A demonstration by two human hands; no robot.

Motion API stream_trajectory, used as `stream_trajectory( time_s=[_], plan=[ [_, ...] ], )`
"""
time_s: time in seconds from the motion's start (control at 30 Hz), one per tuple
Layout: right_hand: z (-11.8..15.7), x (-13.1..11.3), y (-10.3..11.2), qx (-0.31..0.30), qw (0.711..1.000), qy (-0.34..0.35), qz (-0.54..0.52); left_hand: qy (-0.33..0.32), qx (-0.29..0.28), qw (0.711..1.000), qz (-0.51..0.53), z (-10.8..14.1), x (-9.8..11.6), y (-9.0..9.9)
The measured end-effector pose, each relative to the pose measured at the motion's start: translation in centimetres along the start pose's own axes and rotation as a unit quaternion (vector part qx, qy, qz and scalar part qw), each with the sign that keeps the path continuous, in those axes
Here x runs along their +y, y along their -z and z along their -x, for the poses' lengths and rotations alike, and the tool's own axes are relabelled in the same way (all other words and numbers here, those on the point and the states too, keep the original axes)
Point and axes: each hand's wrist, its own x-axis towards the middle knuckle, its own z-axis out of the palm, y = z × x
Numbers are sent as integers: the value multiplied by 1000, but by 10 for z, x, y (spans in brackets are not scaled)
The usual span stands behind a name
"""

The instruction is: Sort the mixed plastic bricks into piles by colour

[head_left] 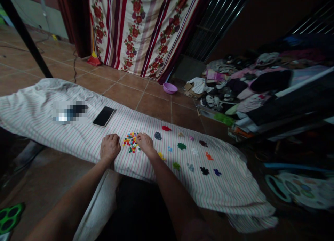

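A mixed pile of small coloured pieces [131,140], too small to name exactly, lies on the striped cloth [83,143]. My right hand [145,142] reaches over the pile's right side with its fingers pinched together; whatever is between them is hidden. Just left of the pile, my left hand [110,146] rests on the cloth, fingers curled under. Single-colour heaps spread to the right: grey pieces [158,135], red pieces [166,128], dark green pieces [182,146], orange pieces [209,156] and black pieces [204,170], among several others. My right forearm partly covers the yellow pieces [162,156].
A smartphone [104,116] lies on the cloth beyond my left hand, with a blurred-out patch [70,113] farther left. On the tiled floor beyond are a purple basin [170,88] and a red dustpan [94,59]. Heaped clothes [245,77] fill the right side.
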Motion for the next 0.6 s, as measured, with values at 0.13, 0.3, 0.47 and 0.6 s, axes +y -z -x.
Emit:
stream_trajectory(
  time_s=[0.13, 0.3, 0.47, 0.6],
  plan=[
    [3, 7, -5, 24, 998, 3, -52, 2, -1, 1000, 6, 0, 0, 1],
    [7, 17, -8, 50, 993, 0, -106, -4, 5, 1000, 7, 0, 0, 2],
    [16, 29, -6, 71, 992, 3, -104, -12, 14, 1000, 0, 1, -2, -2],
    [25, 41, 0, 90, 993, -14, -70, -17, 18, 1000, -12, 1, -3, -3]
  ],
)
